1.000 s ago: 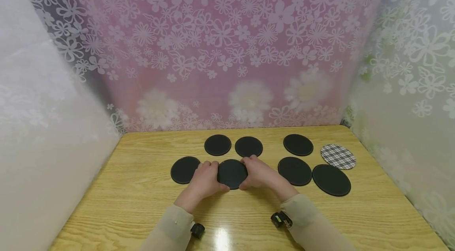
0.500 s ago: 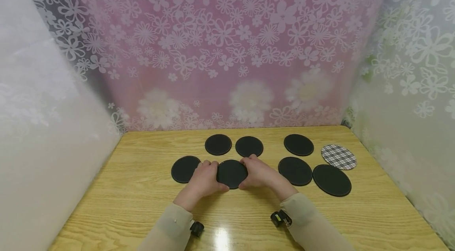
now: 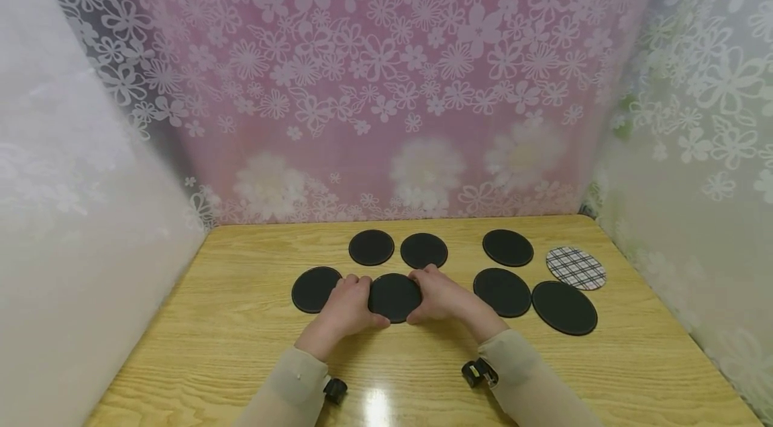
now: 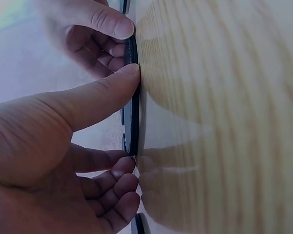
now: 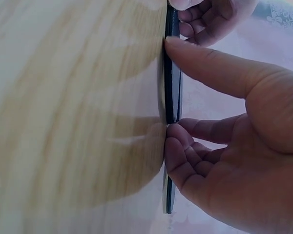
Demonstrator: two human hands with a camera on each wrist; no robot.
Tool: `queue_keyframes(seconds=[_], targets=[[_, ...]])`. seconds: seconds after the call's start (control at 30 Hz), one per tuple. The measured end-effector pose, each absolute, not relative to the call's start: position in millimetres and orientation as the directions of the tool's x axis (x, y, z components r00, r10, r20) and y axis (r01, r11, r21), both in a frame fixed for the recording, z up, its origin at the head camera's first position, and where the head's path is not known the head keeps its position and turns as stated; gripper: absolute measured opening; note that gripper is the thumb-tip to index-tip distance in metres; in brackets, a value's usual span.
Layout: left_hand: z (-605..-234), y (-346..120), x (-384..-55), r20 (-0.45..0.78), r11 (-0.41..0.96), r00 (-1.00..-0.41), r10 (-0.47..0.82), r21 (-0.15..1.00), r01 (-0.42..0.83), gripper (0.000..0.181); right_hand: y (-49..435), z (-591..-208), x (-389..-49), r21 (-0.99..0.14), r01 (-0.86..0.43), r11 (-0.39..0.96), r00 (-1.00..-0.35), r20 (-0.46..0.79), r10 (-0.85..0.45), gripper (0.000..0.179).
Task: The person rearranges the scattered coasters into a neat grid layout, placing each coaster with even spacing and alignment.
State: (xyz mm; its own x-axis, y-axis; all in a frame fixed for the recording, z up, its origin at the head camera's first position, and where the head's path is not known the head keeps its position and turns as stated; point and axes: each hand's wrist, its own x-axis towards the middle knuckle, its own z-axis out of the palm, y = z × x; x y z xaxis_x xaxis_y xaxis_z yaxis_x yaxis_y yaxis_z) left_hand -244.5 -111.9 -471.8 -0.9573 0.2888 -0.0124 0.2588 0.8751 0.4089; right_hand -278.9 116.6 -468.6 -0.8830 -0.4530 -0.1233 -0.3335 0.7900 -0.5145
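Note:
A round black coaster (image 3: 395, 298) with a stitched edge lies flat on the wooden table, between both hands. My left hand (image 3: 348, 306) grips its left side, the thumb on the near edge and the fingers curled at the far edge. On the opposite side my right hand (image 3: 443, 298) holds it the same way. Seen edge-on in the left wrist view, the coaster (image 4: 132, 109) lies low at the tabletop with the thumb against its rim. In the right wrist view, thumb and forefinger span the coaster's edge (image 5: 172, 92).
Another black coaster (image 3: 311, 289) lies left, partly behind the left hand. Two black coasters (image 3: 371, 248) (image 3: 424, 250) lie behind. At right are three more (image 3: 508, 248) (image 3: 502, 293) (image 3: 564, 307) and a plaid one (image 3: 576, 267). Floral curtains (image 3: 386, 78) surround the wooden table (image 3: 211, 319).

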Motion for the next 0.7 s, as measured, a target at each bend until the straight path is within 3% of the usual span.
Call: queue_keyframes(seconds=[0.2, 0.43, 0.7], targets=[[-469.9, -116.2, -241.7, -0.01, 0.873, -0.962, 0.274, 0.422, 0.245, 0.093, 118.9, -469.3, -278.7, -0.549, -0.295, 0.782, -0.896, -0.126, -0.427, 0.096], [-461.8, -125.6, -240.9, 0.031, 0.903, -0.974, 0.226, 0.367, 0.221, 0.083, 114.1, -464.5, -278.4, -0.502, -0.353, 0.79, -0.905, -0.031, -0.424, 0.096], [-450.8, -149.1, -242.8, 0.063, 0.913, -0.984, 0.167, 0.366, 0.179, 0.082, 99.8, -454.0, -280.3, -0.493, -0.393, 0.777, -0.889, -0.013, -0.457, 0.099]])
